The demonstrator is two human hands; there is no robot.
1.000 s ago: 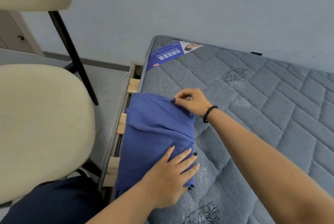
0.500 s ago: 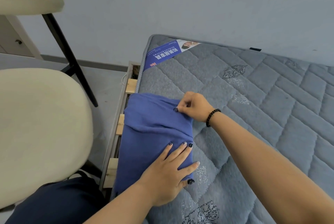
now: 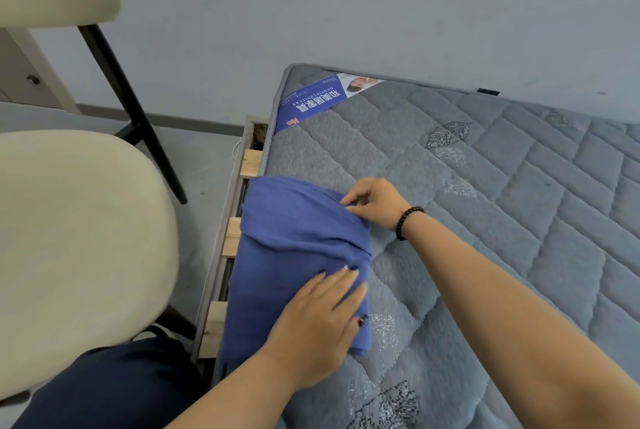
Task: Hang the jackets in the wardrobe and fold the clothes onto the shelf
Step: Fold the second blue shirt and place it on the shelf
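Pressing flat, the left hand [image 3: 322, 317] lies palm-down with straight fingers on the near end of the blue garment [image 3: 294, 255], a soft knit folded into a long rectangle. That garment lies along the left edge of the grey quilted mattress [image 3: 485, 220], whose surface is stitched in diamond panels with woven leaf motifs. At the garment's far right corner the right hand [image 3: 374, 203], a black bead bracelet [image 3: 407, 222] on its wrist, pinches a fold of the cloth between curled fingers and thumb. Left of the mattress, bare wooden slats [image 3: 230, 238] show in the frame gap. Further left, a cream padded chair [image 3: 76, 248] with a rounded seat. Beyond the garment, a blue printed label [image 3: 311, 101] crosses the mattress corner.
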